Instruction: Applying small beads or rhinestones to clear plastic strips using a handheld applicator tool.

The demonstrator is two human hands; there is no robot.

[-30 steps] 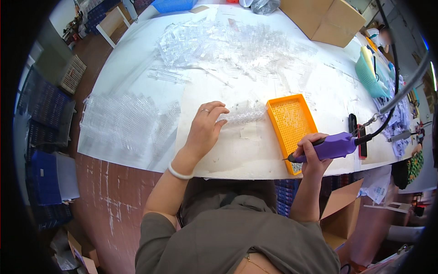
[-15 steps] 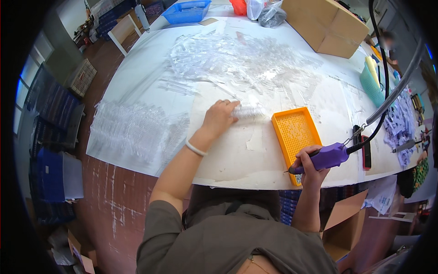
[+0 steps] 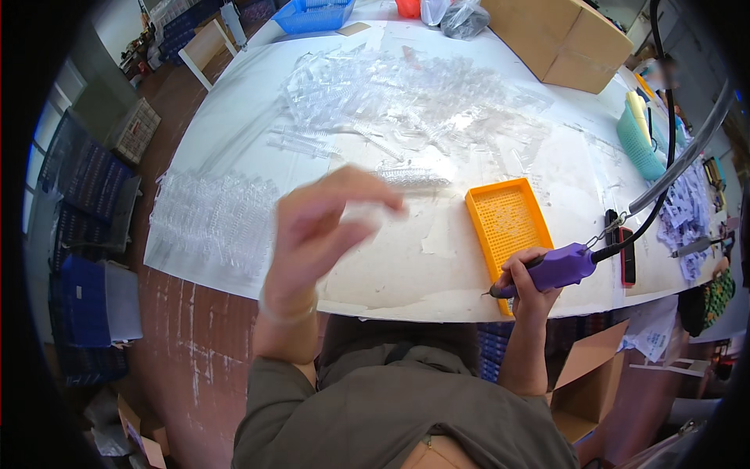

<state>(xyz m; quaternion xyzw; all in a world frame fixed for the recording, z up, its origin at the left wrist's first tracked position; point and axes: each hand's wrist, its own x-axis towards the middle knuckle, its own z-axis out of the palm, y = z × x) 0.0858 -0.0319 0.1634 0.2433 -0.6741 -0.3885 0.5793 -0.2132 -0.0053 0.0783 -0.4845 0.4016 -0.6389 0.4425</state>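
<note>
My left hand (image 3: pixel 324 223) is raised above the near left part of the table, blurred by motion. Its thumb and fingers are spread apart, and I see nothing between them. Beyond it a short stack of clear plastic strips (image 3: pixel 418 177) lies on the table. My right hand (image 3: pixel 531 281) is wrapped round a purple electric screwdriver (image 3: pixel 564 266), whose thin bit points left over the near end of a yellow tray (image 3: pixel 473 223). Small light pieces fill part of the tray's gridded bottom.
A big pile of clear strips (image 3: pixel 375 94) covers the far middle of the table (image 3: pixel 375 289), and rows of strips (image 3: pixel 211 219) lie at left. A cardboard box (image 3: pixel 558 43), a blue basket (image 3: pixel 312 17) and a teal basket (image 3: pixel 639 141) stand farther off. A cable (image 3: pixel 648 223) runs up from the screwdriver.
My left hand has let go of the stack of clear strips and come up and back toward me, its fingers spreading. My right hand and the screwdriver have barely moved.
</note>
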